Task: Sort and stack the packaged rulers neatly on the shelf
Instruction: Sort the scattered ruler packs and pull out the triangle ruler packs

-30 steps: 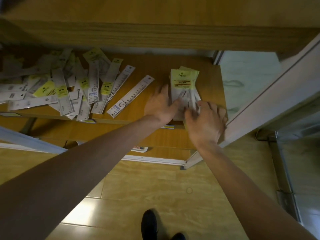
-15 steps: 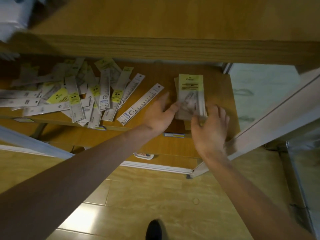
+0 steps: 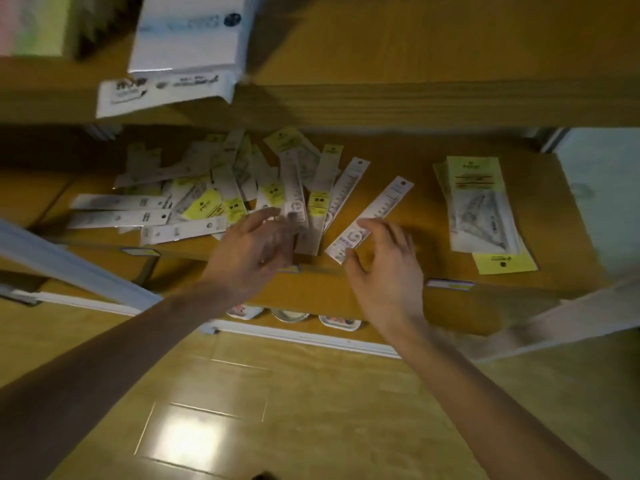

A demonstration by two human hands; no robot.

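Shelf [image 3: 408, 157]: stack [image 3: 479, 209] at right; left hand [image 3: 252, 251] and right hand [image 3: 384, 271] spread, nothing held (blurred), over rulers [image 3: 242, 195].

A wooden shelf [image 3: 408, 216] carries a loose heap of packaged rulers [image 3: 214, 199] spread toward nine o'clock, many with yellow labels. At three o'clock on the same shelf lies a squared stack of packaged set squares [image 3: 481, 209], well apart from the heap. Between them one long packaged ruler [image 3: 374, 216] lies slanted on the bare wood. The right hand [image 3: 384, 271], fingers spread and slightly curled, has its fingertips at that ruler's near end. The left hand [image 3: 252, 251], motion-blurred and loosely spread, hovers at the heap's near edge. A white package [image 3: 187, 32] overhangs the shelf board above at eleven o'clock.
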